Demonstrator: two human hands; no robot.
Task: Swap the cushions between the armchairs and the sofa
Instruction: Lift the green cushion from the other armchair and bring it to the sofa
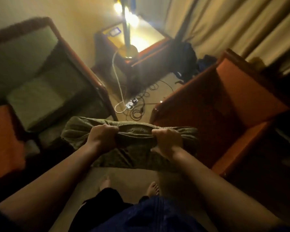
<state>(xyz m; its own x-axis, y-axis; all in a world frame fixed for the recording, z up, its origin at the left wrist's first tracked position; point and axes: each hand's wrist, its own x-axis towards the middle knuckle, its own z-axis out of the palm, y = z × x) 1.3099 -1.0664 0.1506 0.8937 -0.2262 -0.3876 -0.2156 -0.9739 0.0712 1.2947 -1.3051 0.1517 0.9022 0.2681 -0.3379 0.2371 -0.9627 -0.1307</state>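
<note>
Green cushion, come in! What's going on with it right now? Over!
Left hand and right hand both gripping the green cushion, held up between the seats. Orange seat at right bare. Cables on floor ahead.

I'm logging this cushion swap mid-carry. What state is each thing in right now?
Green cushion: held up off the floor, bunched along its top edge.
Left hand: gripping the cushion.
Right hand: gripping the cushion.
Green seat: cushions in place.
Orange seat: bare of loose cushions.
Lamp: lit.
</note>
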